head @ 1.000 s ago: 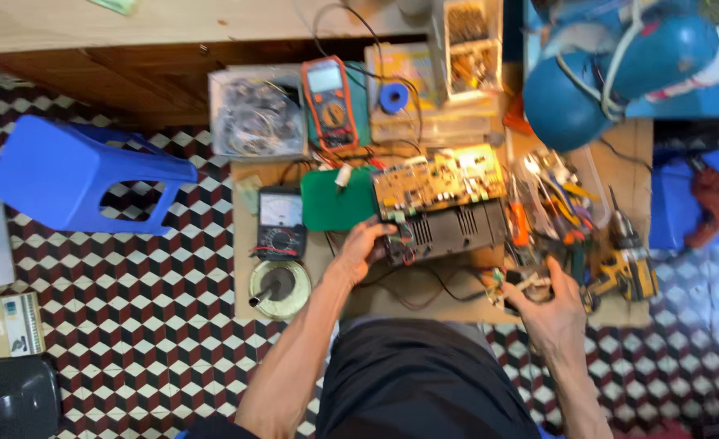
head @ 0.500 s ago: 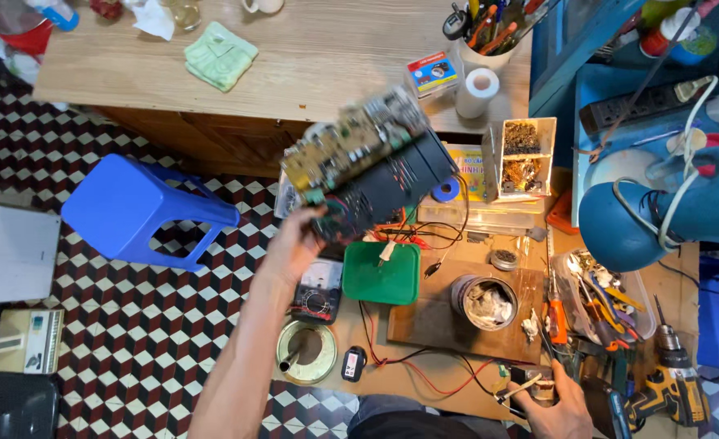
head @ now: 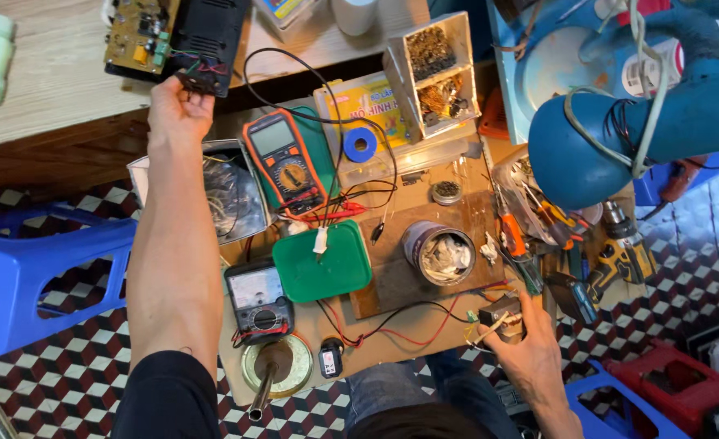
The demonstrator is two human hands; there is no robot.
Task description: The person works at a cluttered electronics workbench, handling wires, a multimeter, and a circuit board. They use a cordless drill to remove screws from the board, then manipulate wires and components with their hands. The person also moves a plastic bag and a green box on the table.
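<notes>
My left hand reaches far up and grips the near edge of a black electronic unit with a circuit board, which rests on the wooden table top. My right hand stays low at the right and holds a small component with wires; red and black leads trail from it across the low work board. An orange multimeter, a green lid and a tin can lie between my hands.
A blue plastic stool stands at the left. An analog meter, a round metal stand, a parts box, screwdrivers, a cordless drill and a blue lamp head crowd the area.
My left hand lifted the circuit unit off the low board and carried it up onto the wooden table. My right hand stayed low at the right, holding the small part.
</notes>
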